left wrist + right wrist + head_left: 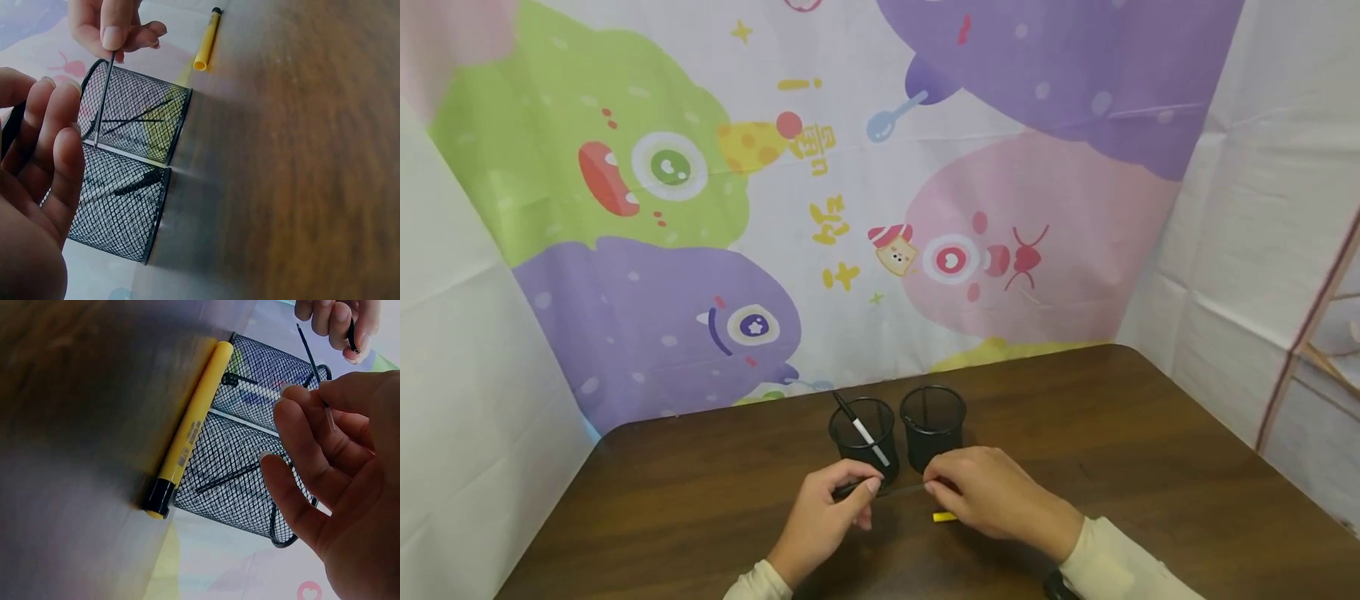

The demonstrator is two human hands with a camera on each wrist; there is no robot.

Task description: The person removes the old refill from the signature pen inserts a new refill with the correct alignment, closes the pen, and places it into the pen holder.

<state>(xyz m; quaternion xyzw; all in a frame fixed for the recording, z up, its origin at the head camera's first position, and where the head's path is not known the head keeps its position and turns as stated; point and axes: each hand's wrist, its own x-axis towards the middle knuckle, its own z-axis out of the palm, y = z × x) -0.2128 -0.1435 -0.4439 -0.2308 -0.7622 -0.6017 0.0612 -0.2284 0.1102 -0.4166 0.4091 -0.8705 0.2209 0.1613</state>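
My right hand (pixel 1000 496) pinches a thin dark pen refill (pixel 307 350) between thumb and fingertips; its clear end shows in the right wrist view. The refill's tip points toward my left hand (pixel 823 517), which grips a black pen barrel (pixel 844 490). A gap separates refill and barrel. Just beyond the hands stand two black mesh pen cups, side by side. In the left cup (pixel 837 446) leans a black-and-white marker (pixel 862 431). Thin dark sticks show through the mesh of the right cup (pixel 234 506). Below my right hand lies a yellow marker (pixel 195 419) with a black end.
The brown wooden table (pixel 700 500) extends to both sides of the cups. Behind it hangs a cartoon-printed cloth (pixel 850 333), with pale cloth walls (pixel 1210 250) at left and right. A small dark object (pixel 1057 587) is partly visible by the right sleeve.
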